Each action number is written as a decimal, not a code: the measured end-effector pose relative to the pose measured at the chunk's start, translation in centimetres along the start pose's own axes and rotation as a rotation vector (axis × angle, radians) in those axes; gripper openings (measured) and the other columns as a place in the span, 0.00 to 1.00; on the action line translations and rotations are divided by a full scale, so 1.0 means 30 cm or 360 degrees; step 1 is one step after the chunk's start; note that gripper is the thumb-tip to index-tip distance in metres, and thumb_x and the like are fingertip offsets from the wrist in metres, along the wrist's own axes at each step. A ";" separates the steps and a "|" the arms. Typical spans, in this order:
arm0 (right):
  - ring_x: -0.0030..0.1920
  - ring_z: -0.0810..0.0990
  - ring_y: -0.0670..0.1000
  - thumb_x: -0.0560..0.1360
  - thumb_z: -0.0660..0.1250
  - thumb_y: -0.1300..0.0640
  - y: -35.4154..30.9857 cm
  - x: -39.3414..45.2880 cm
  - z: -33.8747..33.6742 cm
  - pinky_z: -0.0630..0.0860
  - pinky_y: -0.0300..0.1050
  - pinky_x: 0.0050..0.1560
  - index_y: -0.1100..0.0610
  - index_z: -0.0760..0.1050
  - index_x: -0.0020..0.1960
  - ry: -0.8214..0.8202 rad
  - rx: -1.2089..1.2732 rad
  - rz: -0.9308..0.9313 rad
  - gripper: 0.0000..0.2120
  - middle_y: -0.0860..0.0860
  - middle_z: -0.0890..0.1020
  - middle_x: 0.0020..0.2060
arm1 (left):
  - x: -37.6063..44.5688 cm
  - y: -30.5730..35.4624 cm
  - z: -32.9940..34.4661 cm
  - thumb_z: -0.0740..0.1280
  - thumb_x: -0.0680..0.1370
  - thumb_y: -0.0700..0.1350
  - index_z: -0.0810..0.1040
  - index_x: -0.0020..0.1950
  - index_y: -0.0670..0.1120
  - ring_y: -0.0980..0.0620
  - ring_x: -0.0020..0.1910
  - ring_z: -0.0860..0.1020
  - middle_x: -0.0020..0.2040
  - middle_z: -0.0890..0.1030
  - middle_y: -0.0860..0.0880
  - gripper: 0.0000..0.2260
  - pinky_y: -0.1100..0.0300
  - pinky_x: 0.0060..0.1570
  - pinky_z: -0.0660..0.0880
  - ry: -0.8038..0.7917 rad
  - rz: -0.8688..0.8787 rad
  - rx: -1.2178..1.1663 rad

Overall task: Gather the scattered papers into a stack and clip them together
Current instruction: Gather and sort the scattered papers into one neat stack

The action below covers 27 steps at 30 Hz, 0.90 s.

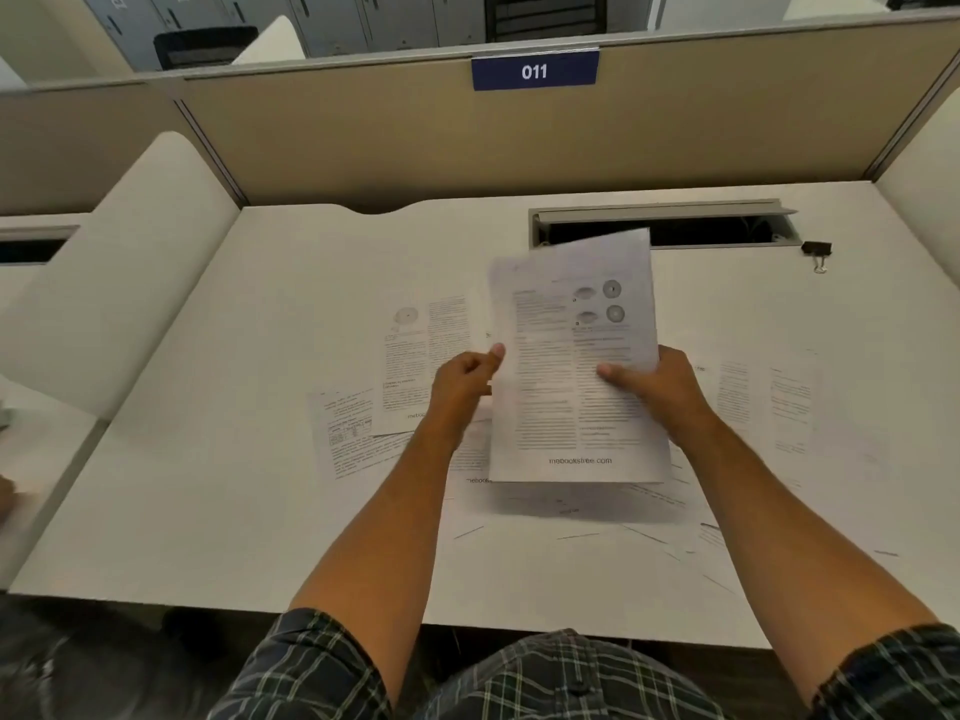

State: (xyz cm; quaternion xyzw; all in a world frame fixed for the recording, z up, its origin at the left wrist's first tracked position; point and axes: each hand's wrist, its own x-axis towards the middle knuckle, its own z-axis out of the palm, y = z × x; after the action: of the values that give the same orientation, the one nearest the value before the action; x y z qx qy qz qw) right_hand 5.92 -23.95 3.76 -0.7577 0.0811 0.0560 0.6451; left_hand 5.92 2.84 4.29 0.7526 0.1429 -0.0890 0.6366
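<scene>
I hold a few printed sheets (566,387) lifted above the white desk (234,459), fanned slightly apart at the top. My right hand (660,392) grips their right edge, thumb on the front page. My left hand (465,387) pinches the left edge. More printed papers lie scattered flat: two overlapping sheets (410,366) on the left, a sheet (769,402) on the right, and several (597,517) under the held ones near the front edge. A black binder clip (816,250) lies at the back right of the desk.
A cable slot (727,228) with an open lid runs along the back of the desk. A tan partition (363,137) with a blue "011" label (535,71) closes the back. White side dividers (124,272) stand at both sides.
</scene>
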 end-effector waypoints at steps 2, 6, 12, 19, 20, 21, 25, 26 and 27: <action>0.48 0.88 0.54 0.68 0.82 0.53 0.042 0.000 -0.023 0.84 0.57 0.54 0.55 0.83 0.60 0.0049 -0.0043 0.0086 0.22 0.51 0.88 0.51 | 0.031 -0.069 -0.051 0.71 0.78 0.60 0.83 0.46 0.41 0.47 0.45 0.81 0.45 0.84 0.42 0.21 0.48 0.51 0.80 0.0317 -0.0115 0.0242; 0.50 0.88 0.55 0.68 0.82 0.56 0.103 -0.013 -0.063 0.82 0.61 0.57 0.56 0.84 0.60 0.0094 -0.0023 0.0220 0.22 0.53 0.88 0.51 | 0.055 -0.169 -0.136 0.73 0.74 0.62 0.82 0.56 0.48 0.39 0.62 0.78 0.59 0.80 0.44 0.20 0.40 0.65 0.73 0.0759 -0.0457 0.0926; 0.50 0.87 0.55 0.69 0.81 0.59 0.112 -0.019 -0.073 0.82 0.59 0.57 0.58 0.82 0.62 0.0118 -0.0021 0.0304 0.22 0.54 0.87 0.53 | 0.061 -0.198 -0.170 0.76 0.67 0.67 0.69 0.70 0.41 0.38 0.70 0.68 0.70 0.68 0.40 0.43 0.40 0.67 0.66 0.0915 -0.0704 0.1261; 0.50 0.87 0.56 0.68 0.82 0.58 0.123 0.001 -0.071 0.82 0.60 0.57 0.57 0.82 0.62 0.0103 -0.0022 0.0330 0.23 0.54 0.87 0.52 | 0.090 -0.152 -0.190 0.81 0.66 0.59 0.69 0.70 0.42 0.38 0.70 0.71 0.70 0.72 0.40 0.41 0.41 0.69 0.66 0.0862 -0.0808 0.1111; 0.50 0.87 0.56 0.68 0.82 0.58 0.124 0.002 -0.070 0.82 0.60 0.57 0.57 0.82 0.62 0.0103 -0.0029 0.0332 0.23 0.54 0.87 0.52 | 0.097 -0.149 -0.201 0.82 0.65 0.58 0.69 0.69 0.42 0.38 0.69 0.72 0.69 0.73 0.40 0.41 0.41 0.69 0.67 0.0858 -0.0839 0.1063; 0.50 0.87 0.56 0.68 0.81 0.58 0.126 0.004 -0.070 0.82 0.60 0.57 0.57 0.82 0.62 0.0102 -0.0034 0.0332 0.23 0.54 0.87 0.52 | 0.103 -0.145 -0.211 0.83 0.64 0.57 0.69 0.69 0.41 0.38 0.69 0.73 0.68 0.75 0.40 0.41 0.42 0.69 0.67 0.0851 -0.0857 0.1019; 0.50 0.87 0.56 0.68 0.81 0.59 0.127 0.005 -0.069 0.82 0.59 0.57 0.58 0.83 0.61 0.0117 -0.0033 0.0338 0.22 0.54 0.87 0.52 | 0.128 -0.156 -0.244 0.82 0.66 0.54 0.71 0.66 0.41 0.37 0.66 0.75 0.64 0.79 0.40 0.36 0.43 0.67 0.68 0.0787 -0.0865 0.0947; 0.50 0.87 0.56 0.68 0.81 0.59 0.125 0.005 -0.068 0.82 0.58 0.57 0.58 0.82 0.61 0.0117 -0.0028 0.0338 0.22 0.55 0.87 0.52 | 0.134 -0.163 -0.253 0.81 0.67 0.53 0.73 0.65 0.42 0.37 0.65 0.76 0.63 0.80 0.40 0.33 0.43 0.67 0.68 0.0769 -0.0866 0.0953; 0.50 0.87 0.56 0.69 0.81 0.60 0.123 0.004 -0.067 0.82 0.58 0.57 0.58 0.82 0.61 0.0118 -0.0025 0.0337 0.22 0.55 0.87 0.52 | 0.137 -0.168 -0.261 0.80 0.67 0.52 0.75 0.63 0.43 0.37 0.63 0.77 0.61 0.81 0.41 0.30 0.43 0.66 0.69 0.0752 -0.0866 0.0964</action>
State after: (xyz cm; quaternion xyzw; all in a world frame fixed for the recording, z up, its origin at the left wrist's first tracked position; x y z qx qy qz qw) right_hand 5.29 -26.52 0.50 -0.7515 0.1841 0.0964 0.6262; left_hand 7.76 11.71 -0.36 0.8392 0.4437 -0.1166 0.2920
